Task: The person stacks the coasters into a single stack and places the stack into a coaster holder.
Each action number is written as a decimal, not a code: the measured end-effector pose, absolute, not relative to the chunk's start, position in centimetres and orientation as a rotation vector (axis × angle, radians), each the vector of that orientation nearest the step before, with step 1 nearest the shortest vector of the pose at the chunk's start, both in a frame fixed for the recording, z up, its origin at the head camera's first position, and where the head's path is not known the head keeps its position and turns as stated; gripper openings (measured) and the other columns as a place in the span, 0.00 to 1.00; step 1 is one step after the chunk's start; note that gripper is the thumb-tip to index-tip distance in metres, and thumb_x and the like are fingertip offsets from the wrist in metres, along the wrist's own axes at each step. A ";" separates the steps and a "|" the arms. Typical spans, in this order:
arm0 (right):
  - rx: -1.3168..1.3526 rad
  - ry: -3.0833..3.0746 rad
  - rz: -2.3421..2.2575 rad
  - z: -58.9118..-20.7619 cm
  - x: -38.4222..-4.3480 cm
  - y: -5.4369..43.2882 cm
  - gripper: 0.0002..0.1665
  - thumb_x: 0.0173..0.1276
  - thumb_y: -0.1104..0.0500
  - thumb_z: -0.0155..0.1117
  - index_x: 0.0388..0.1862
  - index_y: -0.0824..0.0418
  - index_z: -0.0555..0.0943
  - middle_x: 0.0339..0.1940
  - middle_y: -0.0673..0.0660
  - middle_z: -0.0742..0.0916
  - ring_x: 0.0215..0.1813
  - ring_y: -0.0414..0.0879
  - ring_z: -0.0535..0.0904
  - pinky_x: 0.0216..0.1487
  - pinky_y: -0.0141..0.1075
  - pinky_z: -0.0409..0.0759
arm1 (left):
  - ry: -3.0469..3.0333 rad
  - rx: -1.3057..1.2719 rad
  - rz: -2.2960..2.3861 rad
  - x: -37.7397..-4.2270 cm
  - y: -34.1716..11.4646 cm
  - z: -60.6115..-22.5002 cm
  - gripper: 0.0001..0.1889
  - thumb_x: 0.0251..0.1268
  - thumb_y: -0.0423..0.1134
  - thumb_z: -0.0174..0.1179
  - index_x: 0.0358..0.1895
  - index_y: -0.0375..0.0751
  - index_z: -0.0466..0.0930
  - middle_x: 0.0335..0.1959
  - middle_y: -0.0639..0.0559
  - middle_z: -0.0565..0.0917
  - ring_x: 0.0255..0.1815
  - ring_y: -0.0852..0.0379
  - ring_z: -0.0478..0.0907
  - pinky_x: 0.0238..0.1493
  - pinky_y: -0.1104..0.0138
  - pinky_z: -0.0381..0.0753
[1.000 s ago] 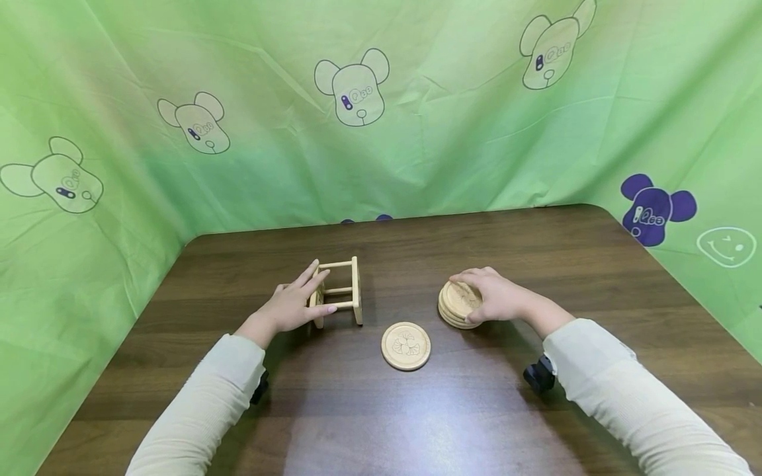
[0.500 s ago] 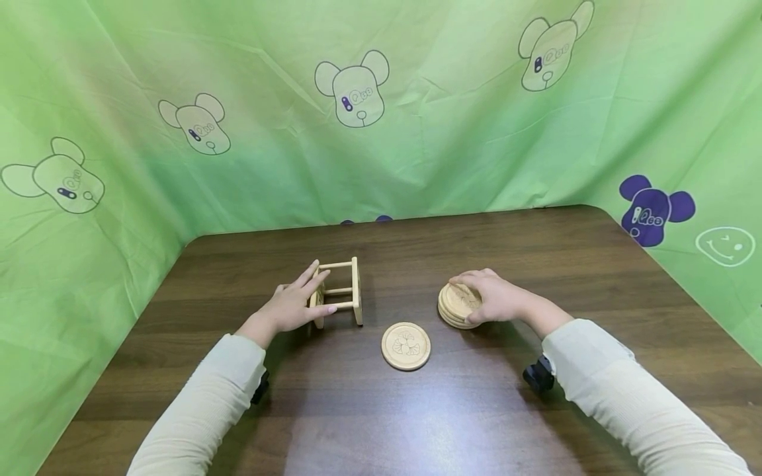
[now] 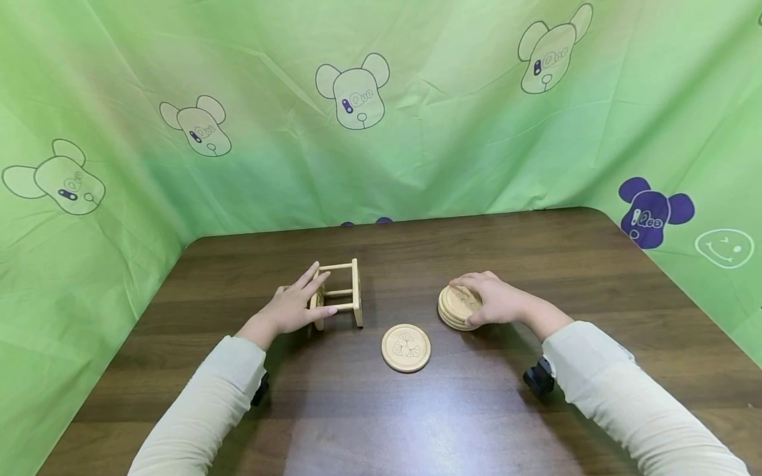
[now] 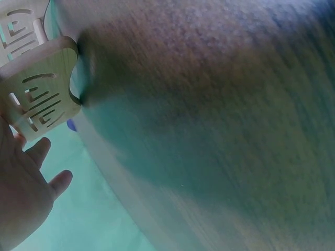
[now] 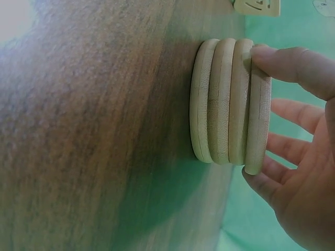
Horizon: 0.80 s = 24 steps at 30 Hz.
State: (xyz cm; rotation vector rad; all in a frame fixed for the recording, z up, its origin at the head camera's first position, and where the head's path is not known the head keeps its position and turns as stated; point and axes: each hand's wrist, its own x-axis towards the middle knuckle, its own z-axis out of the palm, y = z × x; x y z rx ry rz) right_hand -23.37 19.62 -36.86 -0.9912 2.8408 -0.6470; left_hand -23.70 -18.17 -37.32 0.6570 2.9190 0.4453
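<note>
While I monitor remotely, L hand [image 3: 288,307] grips the left side of the wooden rack [image 4: 52,83], thumb along its near bar, two fingers standing clear of it per L-wrist cam; remainder of rack extends right of that thumb. R hand [image 3: 497,301] pinches the top disc [image 3: 461,303] at its edge, thumb vs. fingertips; stack [image 5: 221,104] sits right under those fingers, 4 discs incl. top one. Loose disc [image 3: 406,348] lies flat btwn both hands, apart from all fingers, on their near side.
</note>
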 end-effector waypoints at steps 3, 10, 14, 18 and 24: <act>-0.996 2.837 -0.649 -36.8 -23.3 19.7 0.40 0.37 0.59 0.67 0.54 0.69 0.69 0.51 0.67 0.74 0.49 0.60 0.65 0.47 0.50 0.62 | 2.920 0.657 0.443 -23.7 -18.1 -37.3 0.42 0.52 0.68 0.42 0.67 0.50 0.47 0.68 0.50 0.38 0.59 0.47 0.61 0.53 0.47 0.50; -1.006 2.827 -0.667 -36.5 -23.2 19.6 0.41 0.37 0.58 0.68 0.55 0.70 0.68 0.52 0.68 0.73 0.51 0.62 0.64 0.49 0.52 0.61 | 2.914 0.657 0.448 -23.6 -18.0 -37.2 0.42 0.52 0.68 0.43 0.67 0.49 0.46 0.68 0.50 0.39 0.59 0.47 0.61 0.53 0.46 0.49; -1.024 2.834 -0.678 -36.3 -23.1 19.5 0.41 0.38 0.59 0.67 0.55 0.71 0.67 0.53 0.68 0.72 0.52 0.62 0.64 0.50 0.52 0.60 | 2.910 0.656 0.452 -23.6 -18.1 -37.1 0.42 0.52 0.68 0.42 0.67 0.49 0.46 0.68 0.49 0.39 0.58 0.46 0.62 0.53 0.46 0.49; -1.047 2.834 -0.697 -36.0 -23.0 19.3 0.40 0.38 0.60 0.67 0.54 0.71 0.67 0.53 0.68 0.72 0.52 0.62 0.63 0.50 0.52 0.59 | 2.908 0.654 0.446 -23.6 -18.1 -37.1 0.42 0.52 0.68 0.42 0.67 0.49 0.46 0.68 0.49 0.39 0.58 0.46 0.61 0.53 0.46 0.49; -1.048 2.817 -0.744 -35.7 -22.4 18.6 0.40 0.40 0.61 0.66 0.56 0.70 0.66 0.55 0.68 0.71 0.55 0.61 0.61 0.52 0.52 0.58 | 2.906 0.652 0.439 -23.5 -18.0 -37.0 0.42 0.52 0.68 0.42 0.67 0.49 0.46 0.68 0.49 0.38 0.59 0.46 0.61 0.54 0.46 0.49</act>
